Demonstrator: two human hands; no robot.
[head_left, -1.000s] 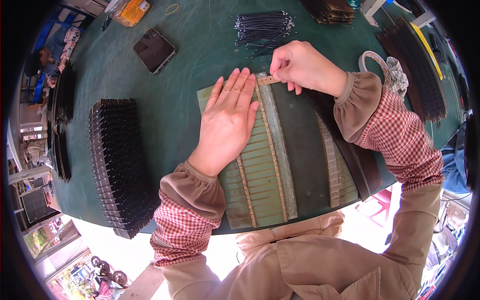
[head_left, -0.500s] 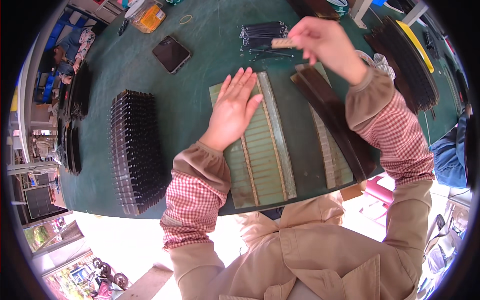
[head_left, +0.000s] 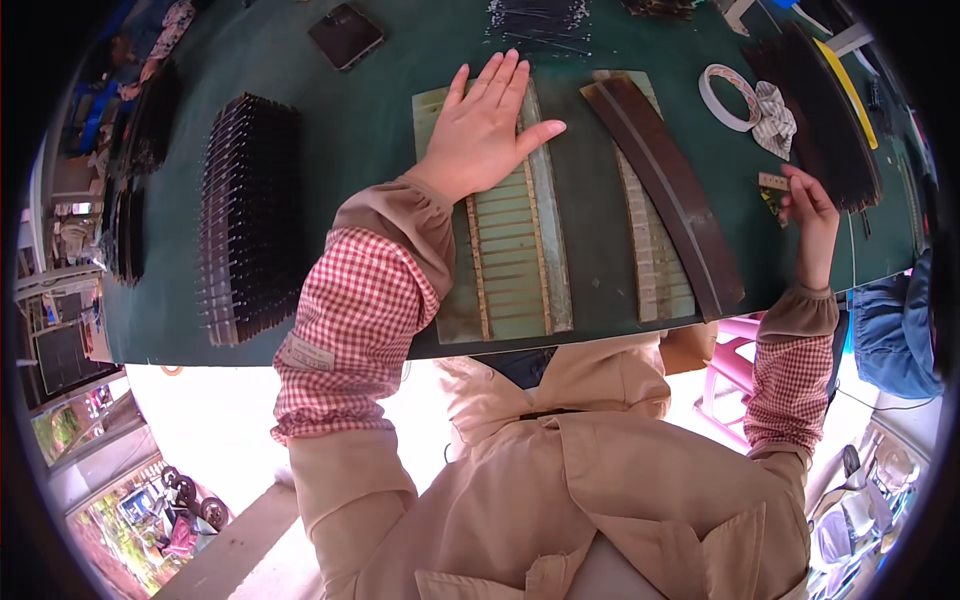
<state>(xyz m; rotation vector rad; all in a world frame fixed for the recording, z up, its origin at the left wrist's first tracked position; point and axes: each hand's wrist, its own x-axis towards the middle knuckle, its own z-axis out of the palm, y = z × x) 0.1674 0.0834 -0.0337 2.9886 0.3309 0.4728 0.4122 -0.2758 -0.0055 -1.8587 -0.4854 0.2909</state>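
My left hand [head_left: 485, 125] lies flat with its fingers spread on the far part of a pale green board [head_left: 505, 250]. Rows of cross grooves run between two narrow strips on that board. At the right side of the table, my right hand [head_left: 812, 215] pinches a short, flat, light wooden piece [head_left: 773, 181] with marks along it. A small yellowish thing shows just below the piece, too small to name. Between my hands, a long dark brown strip [head_left: 670, 190] rests slantwise across a second green board [head_left: 640, 240].
A dense stack of black strips with pale-tipped ends [head_left: 250, 220] stands at left. Thin black rods [head_left: 540, 15] and a phone [head_left: 345, 35] lie at the far side. Farther right are a tape roll [head_left: 730, 98], a bunched cloth [head_left: 773, 122] and dark strips beside a yellow strip [head_left: 850, 95].
My right hand has moved from beside the thin black rods to the table's right side, still pinching the wooden piece. My left hand stays flat on the board. The whole view has shifted.
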